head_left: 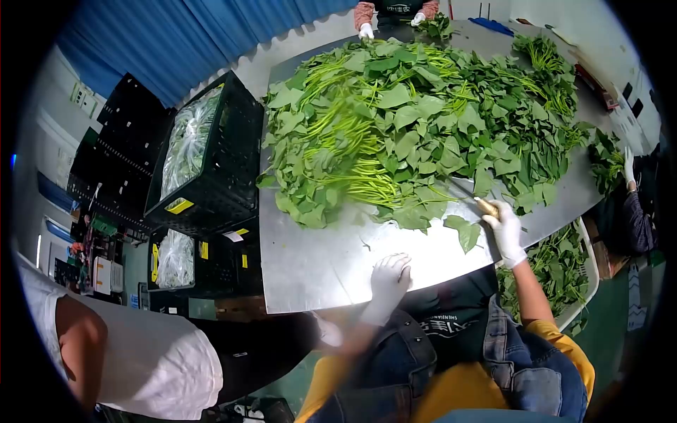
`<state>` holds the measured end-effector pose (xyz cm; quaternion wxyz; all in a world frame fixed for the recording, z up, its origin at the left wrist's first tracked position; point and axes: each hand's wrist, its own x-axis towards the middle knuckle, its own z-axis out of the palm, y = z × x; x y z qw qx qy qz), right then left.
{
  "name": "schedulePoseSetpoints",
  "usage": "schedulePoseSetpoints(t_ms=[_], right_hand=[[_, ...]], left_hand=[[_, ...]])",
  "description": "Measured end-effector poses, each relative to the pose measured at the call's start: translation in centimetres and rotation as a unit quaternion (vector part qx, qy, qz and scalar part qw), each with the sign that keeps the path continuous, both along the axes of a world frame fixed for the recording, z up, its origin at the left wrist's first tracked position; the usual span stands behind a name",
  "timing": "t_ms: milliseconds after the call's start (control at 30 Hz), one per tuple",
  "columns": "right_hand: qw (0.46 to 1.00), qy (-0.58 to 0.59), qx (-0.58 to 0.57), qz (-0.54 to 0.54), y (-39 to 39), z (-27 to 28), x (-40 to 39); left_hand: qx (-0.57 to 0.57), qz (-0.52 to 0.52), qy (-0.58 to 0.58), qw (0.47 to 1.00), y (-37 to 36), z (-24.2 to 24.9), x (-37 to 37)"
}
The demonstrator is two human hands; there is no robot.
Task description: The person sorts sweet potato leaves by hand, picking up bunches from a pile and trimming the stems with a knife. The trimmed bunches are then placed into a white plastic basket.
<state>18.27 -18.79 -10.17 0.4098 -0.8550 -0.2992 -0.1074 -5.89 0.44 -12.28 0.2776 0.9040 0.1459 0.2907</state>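
Note:
My right hand (505, 229), in a white glove, is closed around the tan handle of a knife (486, 207). Its thin blade seems to point up and left toward the greens, though the edge is hard to make out. A single green leaf (464, 233) lies just left of that hand. Over the near edge of the metal table (303, 275) is my left hand (390, 280), also gloved, its fingers curled together with nothing visible in them. In front of both hands spreads a large heap of leafy greens (423, 134) with long pale-green stems, probably sweet potato leaves.
Black crates (236, 151) with plastic-bagged greens (192, 137) stand left of the table. A white basket (591, 278) of leaves is below right. Co-workers' gloved hands are at the far edge (366, 31) and right side (628, 166). A person in white (151, 359) stands close left.

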Motion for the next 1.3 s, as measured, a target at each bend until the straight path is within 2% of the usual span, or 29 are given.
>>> schedulePoseSetpoints(t_ms=[33,100,133,233,267,300,333,367,400,433,467,500,567,600,667,700,733,767,833,900,967,1033,1100,1167,1200,1233,1300], right_hand=[[0.999,-0.004,0.021,-0.025,-1.3,-1.4,0.5],[0.981,0.131,0.131,-0.064,-2.6,-1.7,0.4],[0.937,0.249,0.236,-0.072,-3.5,-1.7,0.3],[0.926,0.242,0.282,-0.065,-1.8,2.0,-3.1],[0.947,0.216,0.234,-0.032,-1.0,1.9,-3.9],[0.963,0.147,0.222,0.033,0.9,2.1,-5.4],[0.94,0.269,0.2,0.053,2.1,2.4,-7.4],[0.884,0.387,0.234,0.116,3.8,3.8,-9.5],[0.917,0.346,0.145,0.136,5.6,7.3,-11.5],[0.966,-0.015,0.045,0.255,6.7,4.6,-11.2],[0.964,0.079,0.055,0.249,7.4,6.0,-12.6],[0.953,0.134,0.051,0.266,8.1,6.8,-13.1],[0.945,0.07,0.069,0.313,9.3,6.8,-12.5],[0.945,0.071,0.071,0.31,9.8,6.4,-11.9],[0.962,-0.01,0.008,0.272,10.9,5.3,-10.1],[0.966,-0.052,-0.023,0.254,11.4,5.1,-9.1],[0.975,-0.04,-0.103,0.19,12.0,5.9,-8.4],[0.98,-0.083,-0.129,0.13,12.5,4.7,-7.1],[0.968,-0.17,-0.155,0.1,12.2,-1.4,-3.0],[0.966,-0.075,-0.169,0.178,9.5,-3.2,-0.3],[0.953,-0.143,-0.204,0.173,5.3,-3.4,0.9],[0.963,-0.16,-0.155,0.152,-0.6,-3.0,1.6],[0.994,-0.044,-0.067,0.077,-7.1,-1.5,1.6],[0.953,-0.139,-0.27,0.005,-14.1,-0.2,1.0],[0.946,-0.112,-0.305,-0.015,-17.5,-0.5,1.1],[0.936,-0.084,-0.339,-0.037,-20.2,-0.8,1.0],[0.879,-0.01,-0.466,-0.1,-23.8,-1.4,0.3]], left_hand=[[-0.003,-0.001,0.001,1.0,0.1,-0.3,0.1],[-0.031,-0.009,-0.014,0.999,-0.1,0.0,0.4],[-0.038,-0.011,-0.011,0.999,-0.4,0.0,0.4],[-0.117,-0.037,0.041,0.992,-1.6,3.5,0.9],[-0.254,-0.048,0.033,0.966,-2.4,8.3,1.1],[-0.384,-0.055,0.026,0.921,-2.9,10.7,1.0],[-0.496,-0.104,-0.025,0.862,-3.3,3.0,2.6],[-0.293,-0.062,-0.007,0.954,-3.1,9.3,2.7],[-0.392,-0.06,-0.032,0.917,-3.1,7.2,3.0],[-0.487,-0.054,-0.055,0.87,-2.9,4.3,3.3],[-0.537,-0.011,-0.112,0.836,-2.8,2.9,3.2],[-0.558,0.035,-0.004,0.829,-1.4,2.4,2.1],[-0.579,0.068,-0.119,0.804,-0.6,2.6,0.5],[-0.578,0.066,-0.115,0.805,0.0,3.1,-0.1],[-0.644,0.134,-0.237,0.715,1.0,3.9,-1.3],[-0.642,0.135,-0.237,0.716,1.6,4.0,-1.9],[-0.625,0.143,-0.218,0.735,2.3,4.2,-2.7],[-0.608,0.152,-0.198,0.754,2.8,4.4,-3.5],[-0.589,0.164,-0.177,0.771,3.2,4.6,-4.3],[-0.566,0.174,-0.108,0.799,3.3,4.8,-4.3],[-0.54,0.203,-0.08,0.813,3.6,3.5,-4.4],[-0.49,0.228,-0.033,0.841,3.4,3.6,-3.8],[-0.479,0.247,-0.017,0.842,3.8,3.1,-3.8],[-0.495,0.242,-0.004,0.834,4.2,2.7,-4.0],[-0.54,0.246,-0.004,0.805,3.8,4.3,-3.7],[-0.541,0.241,0.0,0.806,4.1,4.1,-3.7],[-0.283,0.247,0.1,0.921,4.9,4.1,-4.0]])
